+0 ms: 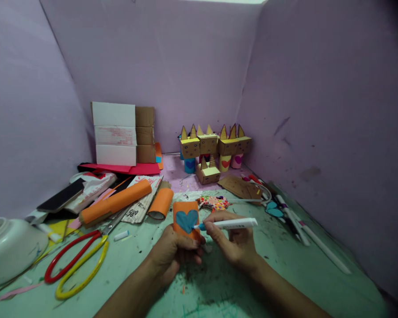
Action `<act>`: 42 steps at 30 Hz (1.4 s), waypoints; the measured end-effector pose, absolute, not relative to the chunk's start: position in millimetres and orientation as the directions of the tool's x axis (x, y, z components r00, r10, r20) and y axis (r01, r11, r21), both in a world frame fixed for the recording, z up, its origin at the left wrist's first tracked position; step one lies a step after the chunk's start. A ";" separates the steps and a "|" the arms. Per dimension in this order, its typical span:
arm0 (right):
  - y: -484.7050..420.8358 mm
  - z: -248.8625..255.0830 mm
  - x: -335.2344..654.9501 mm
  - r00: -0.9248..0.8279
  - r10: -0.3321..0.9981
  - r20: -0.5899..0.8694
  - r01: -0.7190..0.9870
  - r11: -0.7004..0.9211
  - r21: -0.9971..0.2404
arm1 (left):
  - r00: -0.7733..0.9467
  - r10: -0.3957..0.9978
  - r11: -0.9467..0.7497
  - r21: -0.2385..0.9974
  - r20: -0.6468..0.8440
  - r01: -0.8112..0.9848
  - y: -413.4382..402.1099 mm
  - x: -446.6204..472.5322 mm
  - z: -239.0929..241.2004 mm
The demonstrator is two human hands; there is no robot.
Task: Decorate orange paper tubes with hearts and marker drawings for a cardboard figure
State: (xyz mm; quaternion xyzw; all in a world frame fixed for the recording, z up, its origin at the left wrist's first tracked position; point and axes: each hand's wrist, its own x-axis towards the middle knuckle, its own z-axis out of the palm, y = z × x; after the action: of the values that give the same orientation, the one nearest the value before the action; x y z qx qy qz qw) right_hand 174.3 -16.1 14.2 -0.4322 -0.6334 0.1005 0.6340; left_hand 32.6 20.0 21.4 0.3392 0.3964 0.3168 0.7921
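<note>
My left hand is closed around the lower part of an orange paper-covered tube, holding it up over the table. A blue heart covers most of its front. In my right hand is a white marker, gripped like a pen, its blue tip touching the heart's lower right side. A small white marker cap with a blue end lies to the left. Behind my hands is a flower-patterned glue gun. A second orange tube rests just left of the held one.
Red-and-yellow-handled scissors, a white bowl and a long orange roll lie on the left. Several cardboard cat-like figures stand at the back. Markers and a brown cardboard piece lie on the right.
</note>
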 end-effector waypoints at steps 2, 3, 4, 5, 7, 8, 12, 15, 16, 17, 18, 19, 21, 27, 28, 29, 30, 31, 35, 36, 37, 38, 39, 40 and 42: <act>-16.5 13.7 173.9 0.166 0.678 0.716 0.412 0.612 -0.675 | 0.482 0.769 0.572 0.789 -0.420 -0.224 19.9 32.4 20.4; -16.9 13.8 173.6 0.159 0.684 0.712 0.407 0.611 -0.678 | 0.481 0.768 0.573 0.789 -0.422 -0.222 19.7 32.3 20.0; -17.3 14.1 173.4 0.151 0.692 0.706 0.403 0.609 -0.683 | 0.479 0.769 0.573 0.789 -0.423 -0.223 19.4 32.1 19.7; -17.6 14.5 173.1 0.144 0.700 0.699 0.396 0.607 -0.689 | 0.478 0.770 0.572 0.789 -0.422 -0.224 19.0 31.9 19.6; -17.8 15.5 172.8 0.135 0.709 0.692 0.384 0.606 -0.697 | 0.480 0.772 0.569 0.789 -0.416 -0.231 18.2 31.6 19.9; -17.6 15.9 172.8 0.129 0.710 0.692 0.379 0.610 -0.696 | 0.480 0.773 0.569 0.788 -0.414 -0.235 17.9 31.5 20.2; -15.3 15.2 174.3 0.141 0.699 0.701 0.386 0.613 -0.689 | 0.472 0.773 0.575 0.782 -0.424 -0.240 17.9 31.6 20.8; -13.9 13.1 176.0 0.177 0.690 0.702 0.413 0.595 -0.690 | 0.470 0.777 0.572 0.781 -0.419 -0.251 18.4 31.9 20.1; -13.8 12.3 176.5 0.182 0.690 0.701 0.423 0.589 -0.689 | 0.471 0.779 0.570 0.781 -0.414 -0.255 18.5 32.0 19.8; -13.8 11.7 176.9 0.184 0.689 0.701 0.431 0.584 -0.688 | 0.473 0.779 0.570 0.780 -0.413 -0.258 18.6 31.9 19.7; -13.9 11.2 177.2 0.186 0.689 0.700 0.437 0.580 -0.687 | 0.474 0.779 0.569 0.781 -0.411 -0.259 18.5 31.8 19.7; -14.0 10.9 177.3 0.188 0.690 0.699 0.440 0.577 -0.688 | 0.476 0.779 0.568 0.782 -0.409 -0.257 18.4 31.4 19.8; -14.3 10.9 177.5 0.192 0.691 0.696 0.444 0.572 -0.690 | 0.483 0.777 0.567 0.781 -0.404 -0.260 18.0 30.2 20.5; -14.4 12.8 178.1 0.209 0.698 0.684 0.457 0.549 -0.700 | 0.529 0.748 0.592 0.763 -0.401 -0.259 17.8 26.0 21.1; -14.3 13.0 178.2 0.216 0.696 0.684 0.459 0.546 -0.701 | 0.527 0.745 0.598 0.759 -0.409 -0.257 17.9 25.7 20.8; -14.2 13.2 178.3 0.223 0.696 0.683 0.461 0.542 -0.703 | 0.523 0.744 0.603 0.755 -0.416 -0.257 18.0 25.6 20.5; -14.0 13.4 178.5 0.229 0.696 0.680 0.462 0.537 -0.706 | 0.520 0.744 0.606 0.753 -0.421 -0.258 18.1 25.6 20.3; -13.8 13.7 178.6 0.235 0.698 0.677 0.462 0.533 -0.709 | 0.518 0.744 0.607 0.751 -0.423 -0.259 18.1 25.6 20.2; -12.9 15.6 179.2 0.252 0.695 0.674 0.455 0.529 -0.716 | 0.528 0.739 0.609 0.750 -0.418 -0.258 18.3 25.4 20.5; -12.7 15.9 179.4 0.261 0.689 0.676 0.454 0.531 -0.716 | 0.534 0.735 0.611 0.749 -0.418 -0.255 18.4 25.3 20.8; -12.5 16.1 179.7 0.270 0.685 0.677 0.453 0.530 -0.717 | 0.540 0.731 0.614 0.748 -0.417 -0.252 18.5 25.1 21.1; -12.2 16.0 180.0 0.280 0.681 0.677 0.452 0.529 -0.718 | 0.546 0.727 0.615 0.747 -0.416 -0.251 18.5 25.0 21.5; -12.0 15.8 180.4 0.287 0.678 0.677 0.454 0.526 -0.719 | 0.550 0.726 0.616 0.746 -0.413 -0.252 18.4 24.9 22.0; -11.7 15.4 180.8 0.292 0.676 0.676 0.456 0.523 -0.720 | 0.552 0.725 0.616 0.746 -0.412 -0.253 18.2 24.8 22.6; -11.4 14.3 181.5 0.299 0.674 0.675 0.462 0.517 -0.721 | 0.547 0.730 0.611 0.748 -0.409 -0.257 17.6 25.0 23.7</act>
State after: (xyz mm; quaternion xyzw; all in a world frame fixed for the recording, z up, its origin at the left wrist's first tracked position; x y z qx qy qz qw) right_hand 181.5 -11.4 14.3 -0.4845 -0.5863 0.0825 0.6440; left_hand 25.0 17.6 23.7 0.3214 0.3680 0.3016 0.8187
